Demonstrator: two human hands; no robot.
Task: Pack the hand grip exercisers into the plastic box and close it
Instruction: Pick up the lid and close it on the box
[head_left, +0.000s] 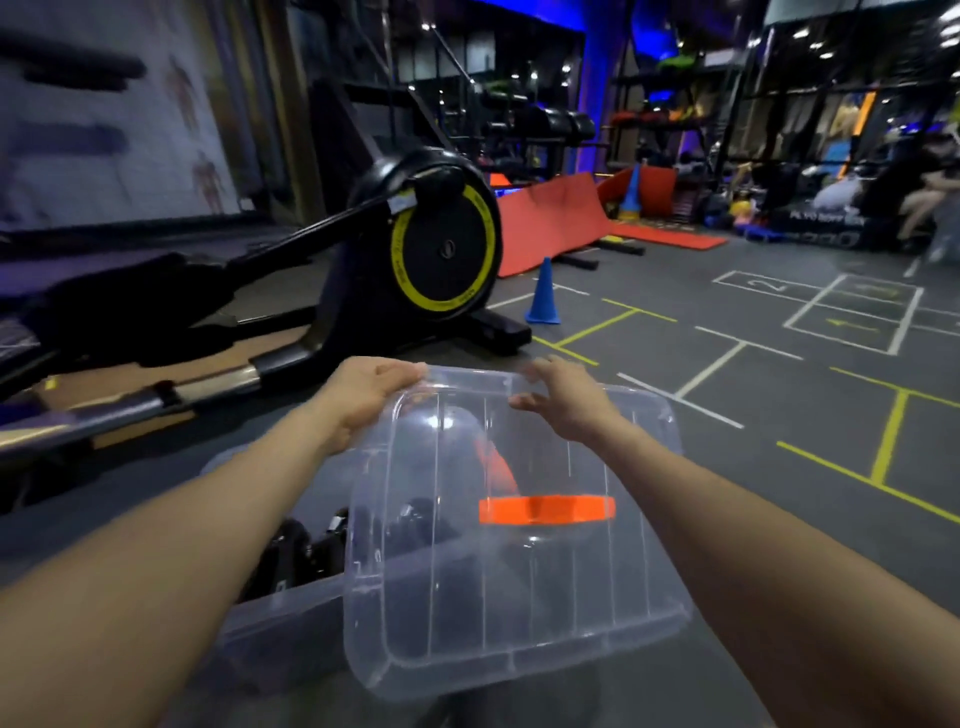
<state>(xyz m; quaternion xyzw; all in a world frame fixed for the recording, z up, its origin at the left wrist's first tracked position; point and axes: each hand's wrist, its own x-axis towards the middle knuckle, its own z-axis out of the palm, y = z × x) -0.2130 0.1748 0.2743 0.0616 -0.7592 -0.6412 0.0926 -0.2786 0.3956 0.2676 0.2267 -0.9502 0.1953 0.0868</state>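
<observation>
A clear ribbed plastic lid (514, 540) is held tilted above the clear plastic box (291, 618), gripped at its far edge by the left hand (363, 400) and the right hand (566, 400). Black hand grip exercisers (306, 551) are seen inside the box, at its left.

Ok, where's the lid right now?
In the head view the clear lid is at lower centre, held at its far edge by the left hand and right hand, skewed over the open plastic box.
</observation>
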